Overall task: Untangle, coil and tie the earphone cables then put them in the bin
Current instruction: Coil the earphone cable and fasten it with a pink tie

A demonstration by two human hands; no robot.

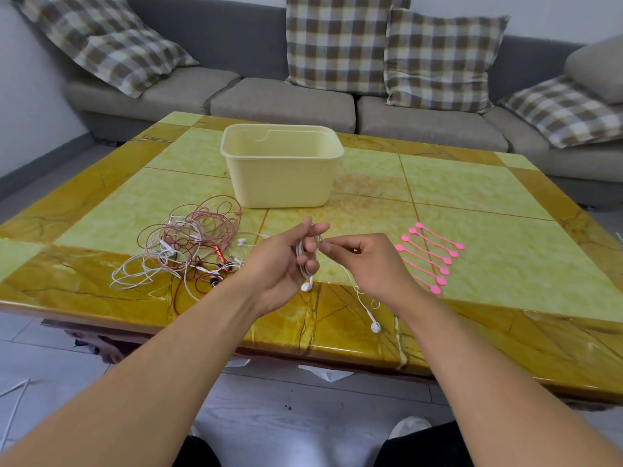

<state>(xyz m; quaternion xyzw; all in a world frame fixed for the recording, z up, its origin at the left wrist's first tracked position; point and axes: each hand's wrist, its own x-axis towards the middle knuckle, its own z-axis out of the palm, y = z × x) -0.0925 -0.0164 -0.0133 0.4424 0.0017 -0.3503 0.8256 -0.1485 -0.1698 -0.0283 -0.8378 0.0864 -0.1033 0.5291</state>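
Note:
My left hand (286, 261) holds a white earphone cable (305, 264) wound in loops around its fingers, above the table's near edge. My right hand (364, 261) pinches the same cable just right of the coil. Two white earbuds hang from it, one (306, 286) under my left hand and one (375, 327) lower right. A tangle of pink, red and white earphone cables (188, 244) lies on the table to the left. The pale yellow bin (281, 183) stands behind my hands with nothing seen inside. Several pink cable ties (429, 256) lie in a row to the right.
The yellow-green tiled table (472, 197) has an amber border, and its near edge runs under my forearms. A grey sofa (283, 102) with checked cushions stands behind it. Scraps of white paper (327, 374) lie on the floor under the table.

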